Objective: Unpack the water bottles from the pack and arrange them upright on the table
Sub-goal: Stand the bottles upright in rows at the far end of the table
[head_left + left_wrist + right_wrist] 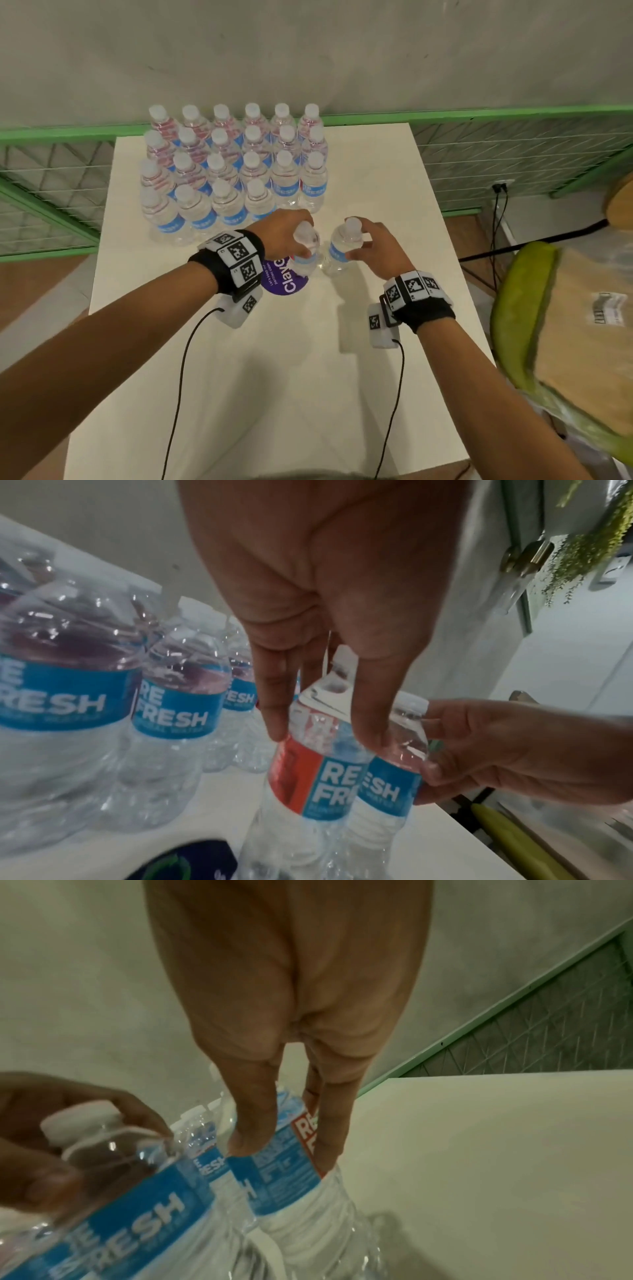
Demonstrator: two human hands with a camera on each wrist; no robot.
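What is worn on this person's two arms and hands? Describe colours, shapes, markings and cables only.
Both forearms are bare, without sleeves or gloves. The left wrist band and right wrist band are black, carrying white blocks printed with square black-and-white markers. A white box hangs under each wrist, trailing a thin black cable.

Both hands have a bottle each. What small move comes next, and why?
Probably carry both forward: the front row of the standing bottles has four where the rows behind have six, with a gap at its right end. The left hand holds one bottle, the right hand the other bottle.
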